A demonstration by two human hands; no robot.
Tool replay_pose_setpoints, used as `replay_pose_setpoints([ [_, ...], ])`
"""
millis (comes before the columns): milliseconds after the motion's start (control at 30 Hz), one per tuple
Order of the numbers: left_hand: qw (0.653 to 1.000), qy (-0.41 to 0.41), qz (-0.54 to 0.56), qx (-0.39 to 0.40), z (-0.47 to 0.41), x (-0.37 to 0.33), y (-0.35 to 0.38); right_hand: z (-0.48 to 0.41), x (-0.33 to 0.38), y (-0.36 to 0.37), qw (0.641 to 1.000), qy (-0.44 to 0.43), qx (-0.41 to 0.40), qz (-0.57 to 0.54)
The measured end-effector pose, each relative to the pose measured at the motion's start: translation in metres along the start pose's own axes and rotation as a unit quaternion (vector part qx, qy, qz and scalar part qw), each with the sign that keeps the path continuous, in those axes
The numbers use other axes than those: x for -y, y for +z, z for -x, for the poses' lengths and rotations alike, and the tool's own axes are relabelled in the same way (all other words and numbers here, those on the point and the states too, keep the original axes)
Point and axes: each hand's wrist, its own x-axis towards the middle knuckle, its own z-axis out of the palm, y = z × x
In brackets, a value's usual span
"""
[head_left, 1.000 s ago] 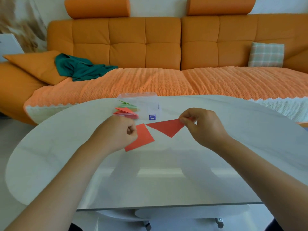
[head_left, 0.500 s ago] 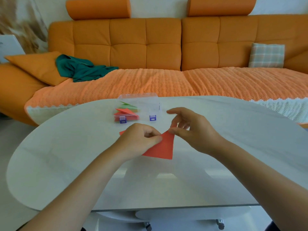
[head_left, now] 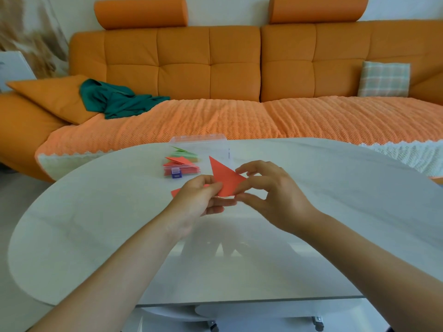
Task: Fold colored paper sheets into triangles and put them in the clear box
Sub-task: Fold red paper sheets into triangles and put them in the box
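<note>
While the red paper triangle (head_left: pixel 224 178) sits above the table's (head_left: pixel 96 224) middle, just short of the clear box (head_left: pixel 199 139) at the far edge, left hand (head_left: pixel 196 200) and right hand (head_left: pixel 275 197) both pinch it. Best: match corners squarely, then crease.

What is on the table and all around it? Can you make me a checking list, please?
Surface: white oval table, glossy.
Job's things: red triangle held up above the table; red sheet lying flat, partly hidden by the left hand; clear box farther back, with red and green folded triangles inside.
Clutter: nothing seen.
Hands: left hand grips the red triangle's lower part; right hand pinches its right edge.
Cables: nothing seen.
Surroundings: orange sofa behind the table, with a green cloth and a checked cushion on it.
</note>
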Motion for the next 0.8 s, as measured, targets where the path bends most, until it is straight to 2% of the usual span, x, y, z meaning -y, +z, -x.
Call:
replay_pose_setpoints([
  [133,0.998,0.031,-0.058,0.026,0.006,-0.003,0.002,-0.001,0.0,-0.004,0.993,0.092,-0.01,-0.076],
  [367,0.986,0.031,-0.114,0.117,0.012,-0.004,0.004,-0.004,0.006,-0.004,0.968,0.194,0.02,-0.159],
  [533,0.995,0.029,-0.073,0.055,0.008,-0.002,0.007,-0.006,0.007,-0.006,0.961,0.21,0.027,-0.176],
  [667,0.994,0.098,-0.034,-0.016,0.008,-0.001,0.008,-0.005,0.006,-0.007,0.954,0.218,0.031,-0.204],
  [800,0.992,0.122,-0.002,-0.016,0.008,-0.001,0.009,-0.005,0.006,-0.008,0.949,0.224,0.03,-0.218],
])
